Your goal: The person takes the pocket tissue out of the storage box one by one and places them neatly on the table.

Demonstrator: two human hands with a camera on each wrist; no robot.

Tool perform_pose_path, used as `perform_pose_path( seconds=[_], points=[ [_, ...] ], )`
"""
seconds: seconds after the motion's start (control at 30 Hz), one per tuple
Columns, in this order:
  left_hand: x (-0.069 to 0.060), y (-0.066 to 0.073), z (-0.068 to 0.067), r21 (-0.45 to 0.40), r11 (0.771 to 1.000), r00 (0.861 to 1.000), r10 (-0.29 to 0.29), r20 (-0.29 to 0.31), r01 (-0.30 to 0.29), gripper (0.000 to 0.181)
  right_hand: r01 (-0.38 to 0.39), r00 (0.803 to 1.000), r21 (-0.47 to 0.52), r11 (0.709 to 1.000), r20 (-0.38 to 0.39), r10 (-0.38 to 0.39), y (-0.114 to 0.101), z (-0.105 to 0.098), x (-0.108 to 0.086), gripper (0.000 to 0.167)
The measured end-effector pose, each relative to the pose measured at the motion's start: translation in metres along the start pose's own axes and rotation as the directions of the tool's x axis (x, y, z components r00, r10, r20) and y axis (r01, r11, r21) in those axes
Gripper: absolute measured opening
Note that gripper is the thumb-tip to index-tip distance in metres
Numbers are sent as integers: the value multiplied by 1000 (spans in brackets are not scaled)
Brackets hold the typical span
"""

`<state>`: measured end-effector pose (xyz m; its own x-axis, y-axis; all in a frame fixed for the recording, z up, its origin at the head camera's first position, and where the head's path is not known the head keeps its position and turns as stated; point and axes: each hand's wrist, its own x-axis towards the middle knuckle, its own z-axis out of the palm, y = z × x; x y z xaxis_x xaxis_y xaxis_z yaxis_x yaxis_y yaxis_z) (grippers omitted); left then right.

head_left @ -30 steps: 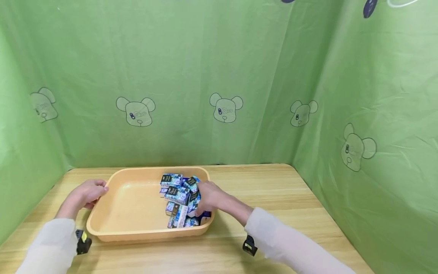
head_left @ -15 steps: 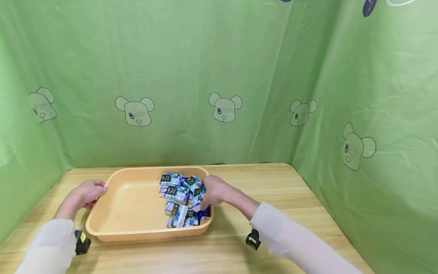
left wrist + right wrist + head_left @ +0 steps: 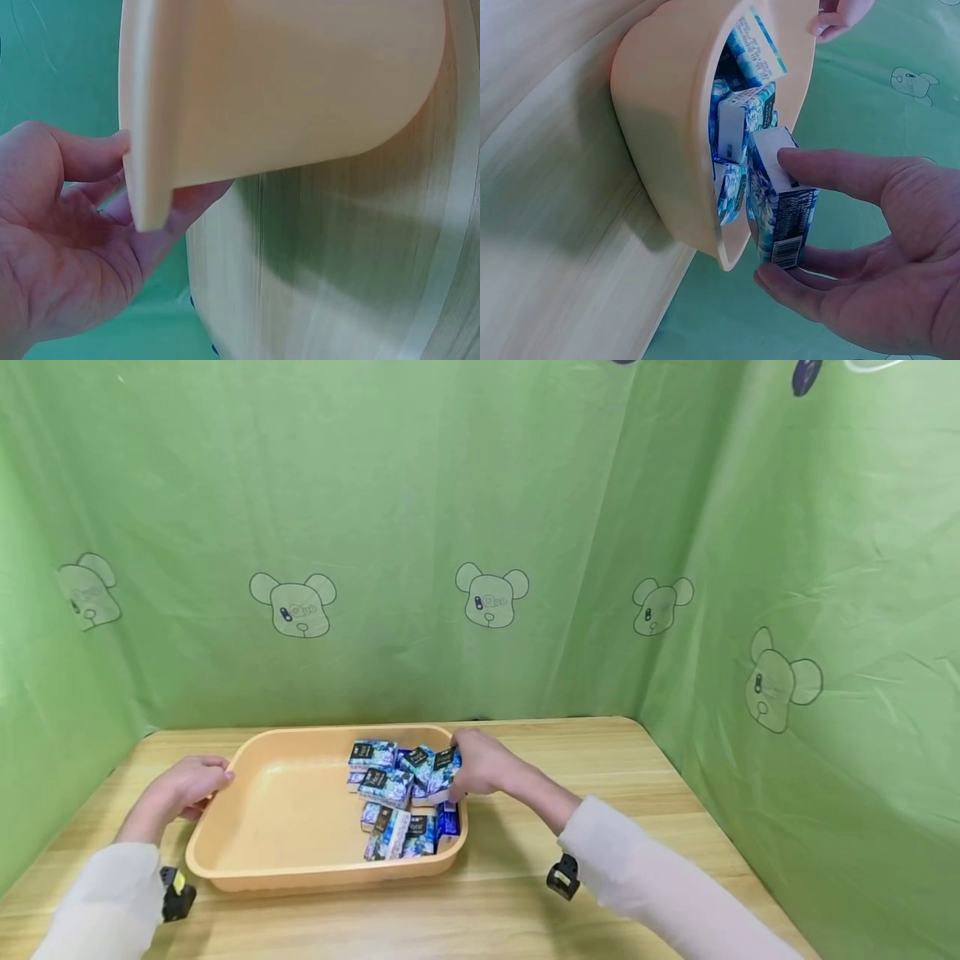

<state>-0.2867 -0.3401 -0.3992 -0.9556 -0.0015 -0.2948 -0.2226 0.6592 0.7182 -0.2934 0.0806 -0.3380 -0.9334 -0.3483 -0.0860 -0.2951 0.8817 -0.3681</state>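
The right hand (image 3: pixel 487 764) has its fingers clamped on a blue patterned box (image 3: pixel 784 206) at the right end of a peach tray (image 3: pixel 292 818), near other boxes (image 3: pixel 386 785) inside; the left hand (image 3: pixel 187 781) pinches the left rim between thumb and fingers; a wooden counter (image 3: pixel 577 764) carries the tray.

Green curtain (image 3: pixel 390 485) on the back and both sides, kinda cute bear heads (image 3: pixel 492 606) printed across it, plus a light wood-grain worktop (image 3: pixel 607 764).

Lower boxes (image 3: pixel 370 815) (under others) half-hidden
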Motion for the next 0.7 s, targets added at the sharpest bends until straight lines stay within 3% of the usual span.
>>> perform_pose_path(
  seconds=[0.17,0.3,0.43,0.7],
  points=[
    [-1,3,2,-12,1000,1000,13,-27,-14,40,4,1000,31,999,-27,-3,4,2,0,79],
    [-3,7,4,-14,1000,999,25,-47,-26,30,8,999,41,999,-46,-6,5,2,-1,78],
    [-3,9,6,-14,1000,998,10,-54,-10,18,3,998,45,999,-63,0,6,3,-2,77],
    [-3,14,5,-51,998,995,-30,-94,25,10,-4,995,54,999,-95,9,9,5,-2,77]
  ],
)
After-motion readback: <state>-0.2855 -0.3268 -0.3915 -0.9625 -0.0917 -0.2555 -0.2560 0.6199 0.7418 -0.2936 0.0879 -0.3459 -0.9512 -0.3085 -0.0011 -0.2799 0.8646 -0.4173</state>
